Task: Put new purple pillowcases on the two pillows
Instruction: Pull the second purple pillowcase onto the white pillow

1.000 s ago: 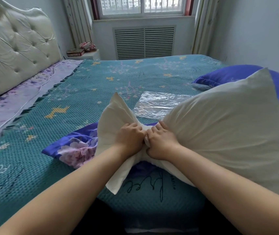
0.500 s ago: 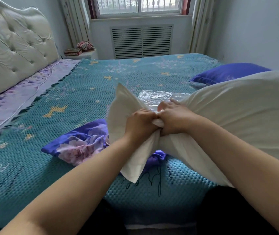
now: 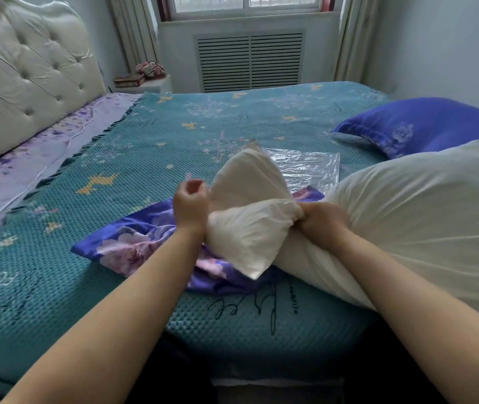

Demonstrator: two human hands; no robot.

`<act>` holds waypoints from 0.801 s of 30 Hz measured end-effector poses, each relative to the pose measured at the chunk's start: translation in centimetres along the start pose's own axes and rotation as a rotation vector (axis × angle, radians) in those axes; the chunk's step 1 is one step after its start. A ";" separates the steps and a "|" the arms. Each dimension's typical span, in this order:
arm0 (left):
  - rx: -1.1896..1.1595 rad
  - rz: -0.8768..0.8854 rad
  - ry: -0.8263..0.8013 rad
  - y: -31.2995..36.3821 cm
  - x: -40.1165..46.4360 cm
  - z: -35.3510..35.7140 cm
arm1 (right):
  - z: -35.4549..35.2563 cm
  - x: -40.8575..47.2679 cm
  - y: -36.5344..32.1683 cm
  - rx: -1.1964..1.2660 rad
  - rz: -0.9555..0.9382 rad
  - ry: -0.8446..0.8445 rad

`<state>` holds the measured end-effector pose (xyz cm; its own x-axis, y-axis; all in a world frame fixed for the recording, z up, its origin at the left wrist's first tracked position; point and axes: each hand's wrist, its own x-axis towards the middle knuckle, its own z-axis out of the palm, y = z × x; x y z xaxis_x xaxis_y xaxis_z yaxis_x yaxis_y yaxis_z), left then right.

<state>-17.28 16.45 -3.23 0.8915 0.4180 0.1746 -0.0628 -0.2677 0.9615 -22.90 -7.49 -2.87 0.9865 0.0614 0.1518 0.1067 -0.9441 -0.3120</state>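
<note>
While the right hand (image 3: 321, 221) squeezes the white pillow (image 3: 407, 217), the left hand (image 3: 190, 204) hovers beside it, curled empty.

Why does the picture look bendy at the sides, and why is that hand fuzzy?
In the head view, the wide lens curves the edges, so the headboard bows. The left hand looks smeared, probably from moving; the right hand gripping the white pillow is sharper. Soft daylight from the window glints on the plastic bag.
</note>
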 end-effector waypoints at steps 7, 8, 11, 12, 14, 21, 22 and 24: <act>0.375 -0.550 -0.095 -10.0 2.1 -0.3 | -2.8 4.1 -2.1 -0.131 0.094 0.242; 0.346 -0.592 -0.114 -10.5 2.3 -0.4 | -2.3 4.9 -2.3 -0.137 0.106 0.237; 0.343 -0.542 -0.167 -10.0 1.9 -1.2 | 1.4 5.9 -1.8 -0.171 0.162 0.112; 0.369 -0.461 -0.179 -9.5 1.5 -1.5 | 2.6 5.8 -1.5 -0.182 0.175 0.087; 0.410 -0.307 -0.215 -8.0 0.8 -2.3 | 4.1 6.2 -1.3 -0.188 0.193 0.087; -0.129 -0.392 -0.282 -0.3 -0.4 -3.1 | 4.3 7.2 -1.1 -0.234 0.195 0.119; -0.337 -0.552 -0.376 0.1 -0.7 -2.9 | 4.3 7.1 -1.1 -0.235 0.187 0.127; -0.497 -0.714 -0.538 1.0 -1.4 -2.7 | 4.1 6.9 -1.3 -0.243 0.175 0.141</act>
<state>-19.83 17.91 -1.94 0.8692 -0.1391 -0.4745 0.4923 0.3331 0.8042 -15.72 -4.55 -5.29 0.9585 -0.1379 0.2494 -0.1122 -0.9870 -0.1147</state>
